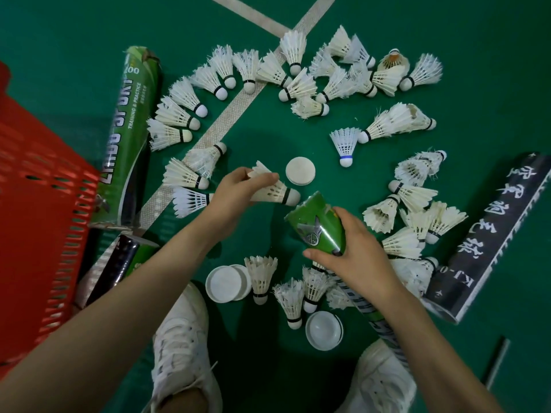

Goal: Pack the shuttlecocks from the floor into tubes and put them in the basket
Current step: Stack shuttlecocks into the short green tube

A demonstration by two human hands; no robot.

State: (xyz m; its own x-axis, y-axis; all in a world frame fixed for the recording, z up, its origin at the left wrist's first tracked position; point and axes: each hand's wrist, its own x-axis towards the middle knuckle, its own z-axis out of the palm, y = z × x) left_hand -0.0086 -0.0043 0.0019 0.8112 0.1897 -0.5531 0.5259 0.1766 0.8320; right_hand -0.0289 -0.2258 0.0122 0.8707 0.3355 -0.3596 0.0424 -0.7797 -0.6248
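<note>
Here the left hand (235, 192) pinches a shuttlecock (277, 193) by its feathers, cork just beside the tube (316, 228) gripped by the right hand (354, 257); a tilted entry could crush the feathers.

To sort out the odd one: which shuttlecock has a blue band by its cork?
The shuttlecock lying apart, right of the lone white lid; the bands visible on the others are black.

white shoe (182, 338) | second white shoe (384, 383) | green floor (74, 31) | white court line (237, 105)
</note>
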